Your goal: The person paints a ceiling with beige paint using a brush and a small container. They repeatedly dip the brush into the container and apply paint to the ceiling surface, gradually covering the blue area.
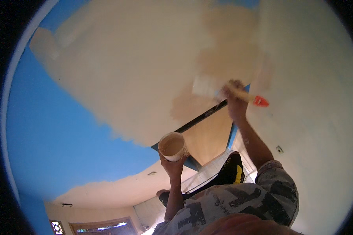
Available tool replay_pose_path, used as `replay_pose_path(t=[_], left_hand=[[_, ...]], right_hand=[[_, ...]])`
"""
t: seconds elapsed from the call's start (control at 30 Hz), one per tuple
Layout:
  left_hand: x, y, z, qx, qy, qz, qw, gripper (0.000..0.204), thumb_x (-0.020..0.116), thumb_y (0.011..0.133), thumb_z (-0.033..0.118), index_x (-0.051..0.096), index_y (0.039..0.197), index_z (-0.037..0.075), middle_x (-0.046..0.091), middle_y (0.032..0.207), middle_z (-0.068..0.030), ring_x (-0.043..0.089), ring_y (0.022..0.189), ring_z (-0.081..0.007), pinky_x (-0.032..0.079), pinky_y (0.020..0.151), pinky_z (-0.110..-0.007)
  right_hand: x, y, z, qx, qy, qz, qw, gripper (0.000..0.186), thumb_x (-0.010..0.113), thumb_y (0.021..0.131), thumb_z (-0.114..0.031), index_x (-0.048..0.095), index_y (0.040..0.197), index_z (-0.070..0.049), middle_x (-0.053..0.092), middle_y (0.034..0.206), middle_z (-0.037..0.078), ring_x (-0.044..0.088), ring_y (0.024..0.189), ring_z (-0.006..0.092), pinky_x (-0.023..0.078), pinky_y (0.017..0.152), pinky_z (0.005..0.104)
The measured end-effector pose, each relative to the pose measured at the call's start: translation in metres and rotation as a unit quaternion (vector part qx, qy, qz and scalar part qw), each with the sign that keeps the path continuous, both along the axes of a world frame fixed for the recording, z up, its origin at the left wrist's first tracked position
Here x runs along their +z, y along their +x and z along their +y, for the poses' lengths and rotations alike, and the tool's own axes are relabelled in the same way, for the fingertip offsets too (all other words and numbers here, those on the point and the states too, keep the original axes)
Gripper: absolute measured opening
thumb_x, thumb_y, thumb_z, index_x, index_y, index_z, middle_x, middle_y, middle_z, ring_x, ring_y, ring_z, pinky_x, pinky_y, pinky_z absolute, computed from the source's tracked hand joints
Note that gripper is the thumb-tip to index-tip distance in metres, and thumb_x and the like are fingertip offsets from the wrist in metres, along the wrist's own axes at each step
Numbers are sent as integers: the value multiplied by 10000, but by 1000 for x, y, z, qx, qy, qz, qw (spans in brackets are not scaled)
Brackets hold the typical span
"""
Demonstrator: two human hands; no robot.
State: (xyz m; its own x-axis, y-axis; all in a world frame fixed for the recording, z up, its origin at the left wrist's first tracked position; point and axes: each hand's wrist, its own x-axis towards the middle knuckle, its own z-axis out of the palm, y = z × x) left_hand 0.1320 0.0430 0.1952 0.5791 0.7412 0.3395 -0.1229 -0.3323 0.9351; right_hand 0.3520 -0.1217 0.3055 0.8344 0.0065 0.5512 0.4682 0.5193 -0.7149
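Note:
My right hand [236,102] is raised near the wall and closed around a paintbrush [245,94]. The brush has a pale handle with a red end pointing right, and its bristle end is blurred against the beige paint above a dark door frame. Lower and to the left, my left hand [174,166] grips a round tub [173,147] from below, its mouth turned toward me. Beige paint shows inside the tub, and smears mark its side. The painted wall [137,66] has a wide beige area with darker patches near the brush.
Blue wall [74,117] borders the beige at left. Beneath my hands is a light wooden door [210,135] in a dark frame [200,117]. A wall switch [279,149] sits at right, and a wood-framed window [104,227] lies at lower left.

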Motion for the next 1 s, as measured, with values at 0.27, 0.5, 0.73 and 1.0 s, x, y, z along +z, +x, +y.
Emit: replay_pose_path(t=[0.27,0.5,0.73,1.0], left_hand=[[-13,-18,7,52,-17,50,997,886,890,507,56,471,1287,59,592,1183,-106,573,1094,-250,458,962,-383],[-30,-31,-1,81,-66,57,993,851,876,524,71,485,1279,54,602,1170,-115,581,1075,-263,469,930,-391],[-37,-20,-5,28,-56,42,997,846,888,530,86,489,1276,53,603,1164,-116,584,1067,-258,469,927,-387],[-1,-5,-31,-19,-27,63,997,787,893,546,104,505,1228,57,620,1143,-113,599,1057,-250,494,896,-374]], right_hand=[[109,237,-116,-244,17,-156,957,203,651,909,-122,675,1043,28,675,992,94,662,834,175,594,691,331],[157,333,-172,-405,-86,-193,889,257,719,865,-264,728,971,-29,717,850,60,670,717,144,540,646,291],[177,305,-77,-474,-137,-296,818,297,733,827,-336,673,731,-61,696,710,45,674,672,196,517,622,343],[173,209,12,-235,-109,-299,918,268,762,839,-226,701,942,14,683,805,21,619,678,77,521,585,231]])
